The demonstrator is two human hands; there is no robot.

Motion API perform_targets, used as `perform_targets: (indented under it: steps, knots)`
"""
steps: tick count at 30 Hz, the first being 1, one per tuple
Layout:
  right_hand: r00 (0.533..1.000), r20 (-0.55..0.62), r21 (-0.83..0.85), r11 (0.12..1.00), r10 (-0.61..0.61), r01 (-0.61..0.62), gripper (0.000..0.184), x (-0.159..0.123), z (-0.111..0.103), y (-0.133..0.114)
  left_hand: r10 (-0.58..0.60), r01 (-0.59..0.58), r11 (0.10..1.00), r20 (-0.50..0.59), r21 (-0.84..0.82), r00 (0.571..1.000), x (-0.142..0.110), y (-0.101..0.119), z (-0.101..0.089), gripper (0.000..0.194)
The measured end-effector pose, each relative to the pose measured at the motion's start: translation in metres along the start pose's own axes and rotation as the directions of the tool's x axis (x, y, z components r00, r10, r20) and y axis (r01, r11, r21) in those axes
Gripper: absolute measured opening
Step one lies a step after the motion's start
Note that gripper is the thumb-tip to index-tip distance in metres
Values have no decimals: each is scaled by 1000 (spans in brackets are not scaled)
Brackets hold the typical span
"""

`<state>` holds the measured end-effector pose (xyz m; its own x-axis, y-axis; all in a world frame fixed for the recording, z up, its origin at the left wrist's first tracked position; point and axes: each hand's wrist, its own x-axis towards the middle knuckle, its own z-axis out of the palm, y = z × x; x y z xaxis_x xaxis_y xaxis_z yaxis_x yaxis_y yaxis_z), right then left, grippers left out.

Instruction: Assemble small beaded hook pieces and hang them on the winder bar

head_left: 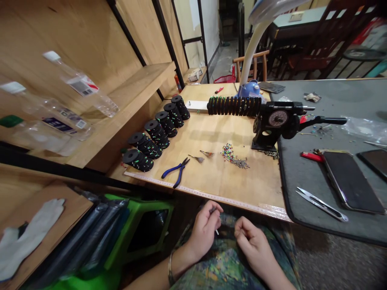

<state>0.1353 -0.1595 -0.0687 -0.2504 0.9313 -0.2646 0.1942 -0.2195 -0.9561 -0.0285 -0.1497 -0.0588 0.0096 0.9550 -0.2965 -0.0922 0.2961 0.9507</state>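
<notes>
Over my lap, just short of the table's front edge, my left hand [206, 226] is closed in a pinch. A small thin white piece [217, 232] sticks out below its fingers; its kind is not clear. To the right, apart from it, my right hand [253, 241] has its fingers curled and pressed together, and whatever they hold is hidden. On the table ahead lie blue-handled pliers [179, 171], open-jawed, two small tufted bundles [198, 159], a heap of coloured beads [228, 152] and small metal pieces [241, 163].
A black hand-cranked winder [273, 121] carries a row of black spools [234, 106]. Stacks of black spools [138, 160] line the left side. Thread snips [322, 204] and a phone [352, 179] lie on the grey mat [305, 173]. Plastic bottles [57, 112] lie on the shelf.
</notes>
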Motion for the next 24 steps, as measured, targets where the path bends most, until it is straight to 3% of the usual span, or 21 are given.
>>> perform_targets:
  steps: [4,8,11,15,19,24]
  knots:
    - [996,-56,139,989,63,-55,17,-3,-7,2,35,-37,999,-83,-17,996,5,5,-14,15]
    - [984,10,358,918,178,-170,28,-4,-7,2,-22,24,1000,82,-20,996,2,11,-18,16]
    - [976,55,446,870,210,-213,34,-4,-5,1,-55,52,998,224,17,973,-3,14,-13,21]
    - [991,-21,367,923,133,-116,35,-2,-4,0,-103,72,991,289,116,952,-4,17,-3,21]
    - [996,-85,232,973,38,-18,32,-3,-4,0,-80,23,974,247,226,966,3,21,5,14]
    - [995,-90,87,994,-52,60,27,-6,-6,5,-23,-21,972,184,232,983,9,26,6,15]
